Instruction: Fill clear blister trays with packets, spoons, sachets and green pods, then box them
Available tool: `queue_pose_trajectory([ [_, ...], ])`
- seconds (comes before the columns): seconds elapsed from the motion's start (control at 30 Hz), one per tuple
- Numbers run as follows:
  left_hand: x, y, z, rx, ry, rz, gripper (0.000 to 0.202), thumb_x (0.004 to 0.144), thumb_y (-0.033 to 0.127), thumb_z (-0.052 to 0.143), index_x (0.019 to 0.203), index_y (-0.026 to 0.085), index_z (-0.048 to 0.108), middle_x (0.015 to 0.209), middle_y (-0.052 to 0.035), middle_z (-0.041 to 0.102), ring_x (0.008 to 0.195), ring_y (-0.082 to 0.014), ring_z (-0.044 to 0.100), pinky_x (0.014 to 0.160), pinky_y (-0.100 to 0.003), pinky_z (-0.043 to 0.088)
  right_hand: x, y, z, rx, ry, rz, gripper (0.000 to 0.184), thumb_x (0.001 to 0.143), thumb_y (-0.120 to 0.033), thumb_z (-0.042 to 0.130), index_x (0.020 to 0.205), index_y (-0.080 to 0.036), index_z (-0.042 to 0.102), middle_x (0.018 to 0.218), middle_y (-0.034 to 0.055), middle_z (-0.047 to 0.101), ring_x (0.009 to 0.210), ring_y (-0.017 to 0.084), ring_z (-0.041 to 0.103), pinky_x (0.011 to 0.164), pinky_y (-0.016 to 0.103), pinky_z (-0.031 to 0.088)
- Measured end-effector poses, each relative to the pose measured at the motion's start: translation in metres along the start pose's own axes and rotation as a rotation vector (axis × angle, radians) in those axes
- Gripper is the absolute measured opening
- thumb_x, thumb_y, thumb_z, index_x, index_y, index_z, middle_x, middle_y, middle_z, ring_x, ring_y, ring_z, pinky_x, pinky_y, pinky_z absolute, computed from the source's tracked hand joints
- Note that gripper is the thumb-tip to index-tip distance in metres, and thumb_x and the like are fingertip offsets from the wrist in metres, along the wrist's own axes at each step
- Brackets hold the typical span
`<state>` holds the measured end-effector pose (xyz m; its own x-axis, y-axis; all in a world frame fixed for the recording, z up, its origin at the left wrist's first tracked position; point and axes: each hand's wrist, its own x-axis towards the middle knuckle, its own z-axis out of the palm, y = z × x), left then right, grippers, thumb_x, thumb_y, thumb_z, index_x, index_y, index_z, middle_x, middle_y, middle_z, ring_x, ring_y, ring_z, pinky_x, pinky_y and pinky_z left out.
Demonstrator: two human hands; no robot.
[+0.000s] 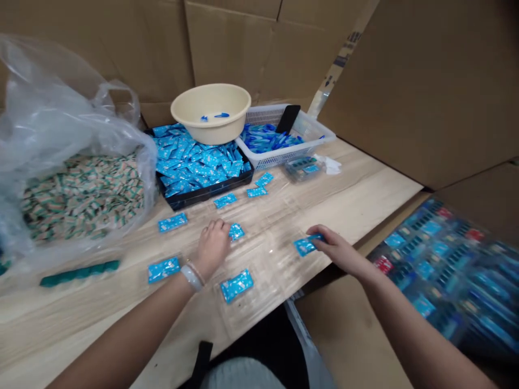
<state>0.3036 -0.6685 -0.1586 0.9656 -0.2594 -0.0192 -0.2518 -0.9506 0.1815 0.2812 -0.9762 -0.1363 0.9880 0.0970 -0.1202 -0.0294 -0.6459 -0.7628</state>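
My right hand (330, 246) pinches the right end of a small blue sachet (304, 246) near the table's front edge. My left hand (213, 244), palm down with fingers bent together, is at the left end of another blue sachet (237, 232); its fingertips are partly hidden. Closer to me lies a sachet (237, 285) on a clear plastic tray. To the left are a sachet (164, 269) and one farther back (172, 222). Several clear trays, hard to make out, lie under and around the sachets.
A black tray (194, 195) heaped with blue sachets stands at the back, with a cream basin (211, 129) over it. A white basket (279, 156) holds blue pieces. At left is a plastic bag (52, 124) of small packets. Filled clear packs (441, 265) are at right.
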Motion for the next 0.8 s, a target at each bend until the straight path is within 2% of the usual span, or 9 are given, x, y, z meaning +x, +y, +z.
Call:
queue_pose_trajectory([
  [0.1, 0.004, 0.006, 0.002, 0.023, -0.031, 0.038, 0.016, 0.08, 0.02, 0.047, 0.09, 0.015, 0.058, 0.095, -0.0092, 0.054, 0.091, -0.0212, 0.048, 0.08, -0.033, 0.038, 0.009, 0.003, 0.03, -0.128, -0.044, -0.074, 0.025, 0.074, -0.022, 0.046, 0.098, -0.019, 0.049, 0.079, 0.0018, 0.055, 0.069, 0.015, 0.051, 0.065, 0.028, 0.042],
  [0.2, 0.011, 0.009, 0.007, -0.019, -0.067, 0.032, 0.012, 0.078, 0.02, 0.049, 0.082, 0.015, 0.059, 0.091, -0.0088, 0.055, 0.088, -0.0205, 0.05, 0.078, -0.032, 0.04, 0.01, 0.005, 0.059, -0.392, 0.077, -0.159, 0.028, 0.074, -0.022, 0.049, 0.1, -0.015, 0.051, 0.092, 0.0094, 0.055, 0.083, 0.021, 0.051, 0.071, 0.033, 0.042],
  [0.3, 0.014, 0.004, 0.012, -0.063, -0.059, 0.021, 0.011, 0.078, 0.018, 0.049, 0.077, 0.015, 0.059, 0.087, -0.0078, 0.056, 0.085, -0.0201, 0.051, 0.075, -0.032, 0.04, 0.002, 0.011, 0.072, -0.627, 0.206, -0.291, 0.018, 0.079, -0.026, 0.048, 0.088, -0.014, 0.058, 0.09, 0.0118, 0.055, 0.084, 0.023, 0.048, 0.072, 0.036, 0.039],
  [0.4, 0.013, -0.003, 0.01, -0.164, -0.002, 0.026, 0.012, 0.079, 0.018, 0.047, 0.075, 0.016, 0.058, 0.082, -0.0062, 0.056, 0.082, -0.0187, 0.051, 0.074, -0.031, 0.04, -0.006, 0.013, 0.075, -0.656, 0.17, -0.354, 0.024, 0.084, -0.025, 0.042, 0.069, -0.017, 0.059, 0.073, 0.0077, 0.055, 0.072, 0.019, 0.048, 0.067, 0.033, 0.038],
  [0.5, 0.018, 0.005, -0.004, -0.314, 0.117, 0.084, 0.013, 0.081, 0.022, 0.047, 0.078, 0.017, 0.058, 0.084, -0.005, 0.056, 0.083, -0.018, 0.05, 0.075, -0.032, 0.04, 0.002, 0.002, 0.073, -0.454, 0.178, -0.343, 0.022, 0.083, -0.029, 0.044, 0.075, -0.017, 0.06, 0.074, 0.0068, 0.056, 0.073, 0.018, 0.05, 0.068, 0.033, 0.039],
  [0.57, 0.031, 0.023, -0.013, -0.404, 0.182, 0.179, 0.013, 0.082, 0.024, 0.046, 0.079, 0.018, 0.057, 0.086, -0.0045, 0.055, 0.085, -0.0176, 0.049, 0.076, -0.032, 0.039, 0.02, -0.012, 0.069, -0.163, 0.196, -0.273, 0.022, 0.082, -0.034, 0.046, 0.089, -0.018, 0.058, 0.078, 0.0061, 0.057, 0.072, 0.017, 0.051, 0.067, 0.032, 0.041],
  [0.63, 0.053, 0.043, -0.017, -0.466, 0.198, 0.308, 0.015, 0.083, 0.024, 0.045, 0.078, 0.018, 0.058, 0.086, -0.0041, 0.055, 0.086, -0.0168, 0.049, 0.077, -0.031, 0.039, 0.046, -0.025, 0.062, 0.185, 0.157, -0.152, 0.027, 0.079, -0.039, 0.048, 0.095, -0.018, 0.054, 0.075, 0.0038, 0.057, 0.064, 0.014, 0.051, 0.059, 0.029, 0.042],
  [0.7, 0.081, 0.054, -0.016, -0.501, 0.196, 0.397, 0.016, 0.083, 0.026, 0.045, 0.082, 0.018, 0.059, 0.087, -0.0044, 0.056, 0.087, -0.0165, 0.049, 0.078, -0.03, 0.04, 0.076, -0.03, 0.049, 0.446, 0.132, -0.038, 0.03, 0.073, -0.044, 0.053, 0.086, -0.018, 0.053, 0.063, -0.0005, 0.054, 0.052, 0.012, 0.048, 0.049, 0.025, 0.039],
  [0.8, 0.124, 0.052, -0.006, -0.425, 0.197, 0.327, 0.024, 0.082, 0.028, 0.047, 0.102, 0.019, 0.055, 0.101, -0.0064, 0.055, 0.095, -0.0187, 0.048, 0.081, -0.032, 0.039, 0.114, -0.017, 0.024, 0.526, 0.24, 0.031, 0.032, 0.062, -0.046, 0.062, 0.073, -0.018, 0.052, 0.054, -0.0039, 0.05, 0.048, 0.01, 0.045, 0.048, 0.024, 0.038],
])
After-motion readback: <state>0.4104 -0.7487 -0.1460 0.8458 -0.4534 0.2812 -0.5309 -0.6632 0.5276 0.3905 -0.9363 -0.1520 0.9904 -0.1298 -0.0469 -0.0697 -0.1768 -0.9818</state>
